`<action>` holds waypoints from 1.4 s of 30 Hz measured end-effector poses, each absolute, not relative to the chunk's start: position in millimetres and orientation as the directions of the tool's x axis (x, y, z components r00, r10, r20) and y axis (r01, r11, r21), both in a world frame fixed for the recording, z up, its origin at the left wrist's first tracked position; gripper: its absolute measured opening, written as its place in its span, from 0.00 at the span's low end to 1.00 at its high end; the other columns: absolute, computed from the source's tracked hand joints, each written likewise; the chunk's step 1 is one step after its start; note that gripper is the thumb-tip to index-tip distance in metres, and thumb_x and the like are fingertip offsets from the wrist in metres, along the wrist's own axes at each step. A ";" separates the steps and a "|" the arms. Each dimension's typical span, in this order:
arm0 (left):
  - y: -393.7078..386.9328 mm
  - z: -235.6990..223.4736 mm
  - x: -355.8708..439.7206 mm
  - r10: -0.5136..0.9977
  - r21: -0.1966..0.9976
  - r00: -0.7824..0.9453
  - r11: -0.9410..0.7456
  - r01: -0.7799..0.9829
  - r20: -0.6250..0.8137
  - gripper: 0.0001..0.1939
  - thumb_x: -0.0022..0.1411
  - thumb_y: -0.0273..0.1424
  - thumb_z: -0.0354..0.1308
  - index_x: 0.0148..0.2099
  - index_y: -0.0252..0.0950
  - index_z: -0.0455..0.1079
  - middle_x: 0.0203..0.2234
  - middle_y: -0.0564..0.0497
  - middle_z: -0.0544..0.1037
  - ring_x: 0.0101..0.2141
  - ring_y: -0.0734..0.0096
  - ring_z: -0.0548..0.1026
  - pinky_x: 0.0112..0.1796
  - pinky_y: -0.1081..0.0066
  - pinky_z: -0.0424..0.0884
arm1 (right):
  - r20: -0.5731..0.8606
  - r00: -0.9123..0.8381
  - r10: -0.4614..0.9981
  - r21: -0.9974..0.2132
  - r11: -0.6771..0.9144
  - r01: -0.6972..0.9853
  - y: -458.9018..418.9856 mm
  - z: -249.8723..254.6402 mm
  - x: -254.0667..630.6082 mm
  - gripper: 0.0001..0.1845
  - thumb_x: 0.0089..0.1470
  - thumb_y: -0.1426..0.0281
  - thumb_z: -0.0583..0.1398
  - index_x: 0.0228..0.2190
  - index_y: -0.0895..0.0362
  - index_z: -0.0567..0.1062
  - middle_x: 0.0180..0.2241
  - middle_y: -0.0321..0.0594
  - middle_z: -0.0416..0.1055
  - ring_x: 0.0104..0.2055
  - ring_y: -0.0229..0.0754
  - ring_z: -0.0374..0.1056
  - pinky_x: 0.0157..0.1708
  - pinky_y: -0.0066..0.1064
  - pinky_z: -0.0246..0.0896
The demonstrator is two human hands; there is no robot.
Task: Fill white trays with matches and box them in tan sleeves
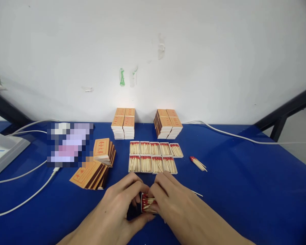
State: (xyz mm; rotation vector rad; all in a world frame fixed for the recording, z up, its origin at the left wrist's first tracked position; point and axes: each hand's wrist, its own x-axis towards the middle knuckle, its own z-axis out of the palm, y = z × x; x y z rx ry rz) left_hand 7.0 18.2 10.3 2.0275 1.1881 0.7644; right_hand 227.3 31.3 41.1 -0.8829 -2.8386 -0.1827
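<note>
At the near edge of the blue table, my left hand [124, 199] curls round the end of a small matchbox tray [142, 204], thumb along its near side. Red-tipped matches [148, 201] lie in this tray, some of them aslant. My right hand [168, 197] covers the tray's right end, its fingers and thumb closed on the matches there. Just beyond both hands, several filled matchbox trays [153, 173] stand in two rows, match heads pointing away from me. A loose bunch of matches [199, 164] rests to the right, and a single match [197, 193] shows beside my right wrist.
Two blocks of stacked matchboxes [123, 121] [168, 123] stand by the wall. Fanned orange matchbox sleeves or boxes [102, 148] lie at left. Beyond them are a blurred phone-like object [73, 143], white cables [44, 189] and a white device [7, 149].
</note>
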 end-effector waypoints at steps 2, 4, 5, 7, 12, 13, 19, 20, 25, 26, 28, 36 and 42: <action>17.6 10.8 8.4 0.905 0.777 0.396 -0.360 0.516 0.157 0.12 0.66 0.23 0.74 0.45 0.42 0.76 0.38 0.59 0.74 0.32 0.75 0.75 0.35 0.75 0.74 | 0.173 -0.754 0.633 -0.140 0.774 0.617 30.9 43.5 235.3 0.07 0.69 0.75 0.66 0.36 0.53 0.81 0.38 0.41 0.78 0.43 0.47 0.77 0.44 0.37 0.79; 17.1 11.7 9.8 0.907 0.781 0.392 -0.356 0.514 0.155 0.11 0.67 0.23 0.74 0.46 0.42 0.78 0.37 0.59 0.75 0.32 0.76 0.75 0.35 0.75 0.74 | 0.141 -0.678 0.721 -0.332 0.680 0.654 28.5 46.7 245.8 0.05 0.70 0.71 0.69 0.47 0.52 0.80 0.45 0.40 0.79 0.45 0.43 0.79 0.45 0.31 0.80; 16.8 12.1 10.2 0.906 0.782 0.394 -0.354 0.512 0.153 0.13 0.66 0.22 0.74 0.47 0.43 0.79 0.38 0.59 0.75 0.32 0.76 0.76 0.35 0.76 0.74 | 0.134 -0.644 0.753 -0.404 0.635 0.658 26.6 47.6 251.3 0.10 0.71 0.70 0.69 0.51 0.51 0.79 0.49 0.39 0.78 0.46 0.40 0.80 0.45 0.28 0.80; 16.3 12.8 10.4 0.913 0.782 0.381 -0.343 0.520 0.147 0.16 0.64 0.21 0.76 0.48 0.44 0.80 0.38 0.59 0.76 0.32 0.76 0.76 0.35 0.75 0.74 | 0.142 -0.581 0.801 -0.516 0.561 0.648 21.5 46.3 260.8 0.15 0.70 0.68 0.70 0.54 0.49 0.76 0.51 0.38 0.78 0.47 0.38 0.80 0.45 0.25 0.80; 17.6 17.6 8.3 0.906 0.782 0.404 -0.342 0.521 0.127 0.17 0.64 0.20 0.75 0.51 0.44 0.81 0.40 0.57 0.78 0.32 0.76 0.77 0.35 0.75 0.76 | 0.214 -0.483 0.849 -0.595 0.505 0.625 7.0 27.1 268.9 0.20 0.61 0.73 0.76 0.48 0.48 0.75 0.41 0.32 0.78 0.37 0.36 0.80 0.39 0.23 0.80; 18.6 18.8 8.0 0.899 0.782 0.418 -0.352 0.514 0.129 0.16 0.65 0.21 0.74 0.51 0.45 0.82 0.41 0.57 0.78 0.32 0.76 0.78 0.35 0.75 0.77 | 0.219 -0.479 0.850 -0.601 0.504 0.620 5.1 23.4 268.1 0.19 0.62 0.75 0.75 0.48 0.48 0.76 0.40 0.32 0.79 0.36 0.36 0.80 0.39 0.23 0.79; 22.4 22.8 9.1 0.895 0.785 0.418 -0.367 0.499 0.152 0.19 0.64 0.19 0.74 0.52 0.46 0.83 0.41 0.57 0.79 0.31 0.76 0.78 0.35 0.75 0.78 | 0.274 -0.496 0.824 -0.621 0.545 0.563 2.7 20.3 265.4 0.11 0.73 0.79 0.62 0.45 0.49 0.78 0.39 0.32 0.80 0.38 0.35 0.81 0.42 0.23 0.78; 22.4 23.1 9.5 0.897 0.788 0.416 -0.362 0.498 0.149 0.19 0.64 0.19 0.73 0.52 0.46 0.83 0.41 0.57 0.79 0.31 0.76 0.78 0.35 0.75 0.78 | 0.266 -0.493 0.828 -0.620 0.539 0.570 2.9 21.5 266.4 0.11 0.74 0.78 0.61 0.46 0.49 0.78 0.40 0.32 0.81 0.39 0.35 0.81 0.42 0.23 0.78; 20.8 23.7 10.6 0.894 0.784 0.418 -0.372 0.497 0.159 0.16 0.66 0.21 0.73 0.51 0.46 0.83 0.41 0.57 0.79 0.32 0.76 0.78 0.36 0.75 0.78 | 0.228 -0.500 0.836 -0.599 0.525 0.604 5.1 30.1 278.6 0.13 0.74 0.77 0.60 0.48 0.48 0.80 0.40 0.33 0.81 0.39 0.37 0.83 0.40 0.23 0.79; 20.5 23.4 10.6 0.895 0.786 0.416 -0.371 0.495 0.160 0.16 0.66 0.21 0.74 0.52 0.46 0.83 0.41 0.57 0.80 0.31 0.76 0.78 0.36 0.75 0.78 | 0.230 -0.503 0.833 -0.596 0.530 0.604 6.1 32.5 282.4 0.13 0.74 0.77 0.61 0.48 0.48 0.81 0.41 0.34 0.82 0.39 0.37 0.83 0.40 0.23 0.79; 20.0 22.6 10.6 0.902 0.790 0.398 -0.366 0.492 0.170 0.16 0.66 0.21 0.74 0.51 0.46 0.83 0.41 0.57 0.79 0.31 0.77 0.78 0.36 0.75 0.77 | 0.239 -0.501 0.832 -0.592 0.533 0.604 8.3 37.8 290.0 0.12 0.74 0.76 0.61 0.48 0.47 0.82 0.40 0.34 0.83 0.39 0.38 0.84 0.40 0.23 0.80; 18.7 18.4 11.0 0.905 0.794 0.395 -0.354 0.495 0.158 0.15 0.68 0.23 0.72 0.52 0.46 0.83 0.42 0.57 0.79 0.33 0.76 0.79 0.37 0.75 0.77 | 0.187 -0.483 0.855 -0.685 0.466 0.560 15.2 42.6 275.6 0.08 0.72 0.74 0.67 0.44 0.47 0.82 0.39 0.29 0.83 0.38 0.35 0.83 0.40 0.21 0.79; 17.2 16.1 11.3 0.908 0.794 0.380 -0.359 0.490 0.175 0.17 0.65 0.21 0.72 0.51 0.46 0.82 0.40 0.57 0.78 0.31 0.76 0.77 0.35 0.75 0.76 | 0.283 -0.374 0.883 -0.644 0.464 0.608 12.8 35.3 261.5 0.05 0.73 0.67 0.67 0.49 0.47 0.83 0.43 0.37 0.82 0.39 0.39 0.83 0.39 0.25 0.82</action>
